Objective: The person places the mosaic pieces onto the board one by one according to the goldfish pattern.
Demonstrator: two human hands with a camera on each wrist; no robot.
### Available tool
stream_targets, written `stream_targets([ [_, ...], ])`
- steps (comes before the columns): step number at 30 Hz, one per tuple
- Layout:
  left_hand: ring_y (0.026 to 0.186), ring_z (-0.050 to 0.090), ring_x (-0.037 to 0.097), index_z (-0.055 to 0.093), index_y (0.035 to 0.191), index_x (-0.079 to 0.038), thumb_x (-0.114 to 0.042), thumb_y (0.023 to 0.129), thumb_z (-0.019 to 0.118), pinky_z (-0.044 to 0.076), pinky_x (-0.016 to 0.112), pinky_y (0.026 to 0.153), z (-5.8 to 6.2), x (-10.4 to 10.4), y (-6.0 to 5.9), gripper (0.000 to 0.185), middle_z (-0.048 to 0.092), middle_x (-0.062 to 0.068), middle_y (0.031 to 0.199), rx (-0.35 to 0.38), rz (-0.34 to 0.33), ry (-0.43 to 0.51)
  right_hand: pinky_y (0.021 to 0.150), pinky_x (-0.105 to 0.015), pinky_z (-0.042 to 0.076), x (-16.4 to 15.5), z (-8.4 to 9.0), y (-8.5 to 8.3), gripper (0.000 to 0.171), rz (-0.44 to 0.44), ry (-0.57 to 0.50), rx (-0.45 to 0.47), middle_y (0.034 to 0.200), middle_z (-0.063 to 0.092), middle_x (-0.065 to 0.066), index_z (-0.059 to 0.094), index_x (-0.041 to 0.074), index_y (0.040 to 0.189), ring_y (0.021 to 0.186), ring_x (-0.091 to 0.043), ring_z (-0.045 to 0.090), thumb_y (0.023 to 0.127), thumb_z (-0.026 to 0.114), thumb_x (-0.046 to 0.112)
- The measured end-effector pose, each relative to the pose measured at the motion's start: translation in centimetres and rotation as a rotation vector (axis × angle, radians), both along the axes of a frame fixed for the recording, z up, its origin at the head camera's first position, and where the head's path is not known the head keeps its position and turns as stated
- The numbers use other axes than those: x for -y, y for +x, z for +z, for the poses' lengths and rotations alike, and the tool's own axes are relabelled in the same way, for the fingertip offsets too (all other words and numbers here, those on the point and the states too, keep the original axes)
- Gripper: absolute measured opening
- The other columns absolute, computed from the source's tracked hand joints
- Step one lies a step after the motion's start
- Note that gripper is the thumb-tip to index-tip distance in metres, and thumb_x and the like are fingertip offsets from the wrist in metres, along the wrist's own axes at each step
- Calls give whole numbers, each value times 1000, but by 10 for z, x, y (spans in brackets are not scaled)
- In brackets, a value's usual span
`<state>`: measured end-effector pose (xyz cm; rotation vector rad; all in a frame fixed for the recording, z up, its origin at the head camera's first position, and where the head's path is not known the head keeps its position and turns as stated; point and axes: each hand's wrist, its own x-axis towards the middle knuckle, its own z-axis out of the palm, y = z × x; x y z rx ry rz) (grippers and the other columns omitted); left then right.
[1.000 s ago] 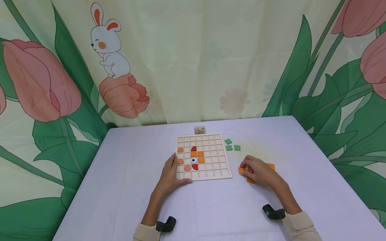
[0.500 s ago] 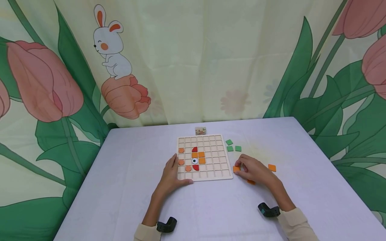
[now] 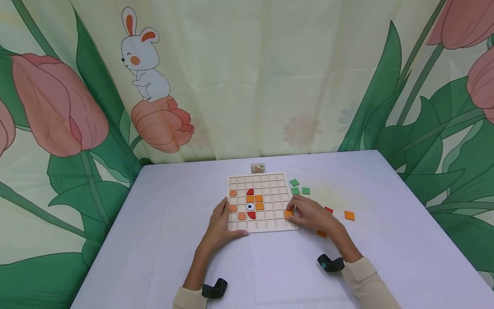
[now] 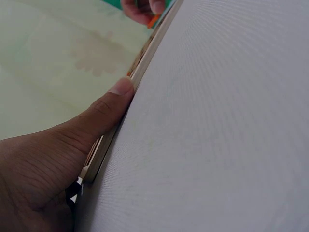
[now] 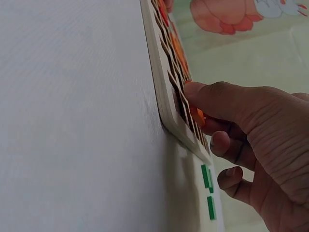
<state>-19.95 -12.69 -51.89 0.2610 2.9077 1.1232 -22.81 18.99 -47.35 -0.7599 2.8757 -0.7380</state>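
A pale wooden grid board [image 3: 274,197] lies on the table. My left hand [image 3: 218,227] holds its near left corner, thumb along the front edge and fingers on the left side. My right hand [image 3: 310,213] pinches an orange square tile [image 3: 288,213] over the board's right side; the right wrist view shows this tile [image 5: 197,116] between thumb and fingers, close to the grid. Set in the board are orange squares [image 3: 259,206], red rounded pieces [image 3: 250,192], a round eye piece [image 3: 251,207] and peach discs [image 3: 233,208].
Green tiles [image 3: 295,191] lie beside the board's far right corner. One orange tile [image 3: 349,215] lies farther right; another orange piece [image 3: 322,234] and a red piece [image 3: 329,210] show partly around my right arm. A small patterned card [image 3: 257,168] stands behind the board.
My right hand has carried the orange tile leftward from the loose pieces to over the board's right side, uncovering a red piece. My left hand has stayed at the board's corner.
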Motion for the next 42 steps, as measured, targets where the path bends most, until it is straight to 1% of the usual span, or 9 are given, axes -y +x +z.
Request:
stream_targets([
  [4, 150, 22, 36, 20, 158, -2, -54, 64, 90, 33, 54, 117, -1, -1, -1, 128, 19, 15, 165, -1, -4, -3, 62, -19, 42, 12, -1, -3, 23, -6, -2, 32, 91, 56, 5, 68, 12, 101, 75, -9, 48, 85, 78, 26],
  [6, 150, 22, 37, 20, 158, -2, -54, 64, 90, 33, 55, 117, -1, -1, -1, 128, 20, 15, 165, -5, -5, -3, 63, -19, 42, 18, -2, -4, 22, 7, 7, 21, 91, 56, 6, 69, 13, 102, 76, -8, 48, 86, 78, 26],
  [11, 150, 21, 36, 19, 159, -3, -55, 64, 90, 33, 54, 117, -1, -1, -1, 129, 19, 14, 165, 8, -2, -19, 64, -19, 41, 32, -2, -6, 23, 69, 21, -43, 93, 57, 5, 71, 11, 102, 76, -8, 47, 86, 78, 26],
  [13, 150, 22, 37, 19, 158, -2, -55, 63, 89, 33, 55, 117, -1, 0, -2, 129, 19, 16, 165, 5, -4, -23, 65, -19, 42, 38, -2, -7, 23, 74, 28, -45, 95, 58, 5, 71, 11, 103, 76, -8, 47, 87, 78, 27],
  [20, 152, 20, 35, 18, 159, -3, -57, 65, 88, 29, 52, 119, 0, 1, -4, 129, 17, 13, 166, 13, -9, -37, 67, -21, 46, 61, -3, -12, 24, 82, 30, -29, 99, 60, 2, 70, 11, 103, 77, -9, 49, 87, 78, 27],
  [24, 151, 20, 35, 19, 158, -2, -57, 66, 87, 30, 52, 119, -1, 2, -4, 128, 17, 14, 166, 8, -10, -38, 73, -23, 49, 71, -5, -13, 25, 91, 39, -32, 100, 61, 2, 71, 10, 104, 81, -10, 52, 88, 77, 28],
  [29, 151, 21, 36, 21, 157, 0, -58, 65, 87, 31, 54, 118, -2, 1, -4, 127, 18, 15, 165, -2, -12, -36, 80, -27, 53, 78, -5, -13, 24, 91, 41, -30, 102, 61, 1, 71, 10, 104, 86, -11, 56, 88, 77, 28],
  [35, 151, 20, 35, 20, 158, -2, -58, 65, 87, 30, 53, 119, -1, 1, -3, 127, 17, 14, 166, 11, -8, -39, 81, -27, 53, 78, -6, -13, 26, 87, 44, -24, 102, 61, 2, 71, 11, 105, 87, -10, 56, 88, 77, 30],
  [42, 151, 20, 36, 20, 158, -1, -57, 66, 87, 30, 54, 118, -1, 1, -2, 127, 17, 14, 166, 11, -11, -39, 82, -28, 54, 79, -8, -13, 28, 92, 60, -48, 104, 61, 1, 71, 11, 107, 89, -11, 58, 87, 77, 30],
])
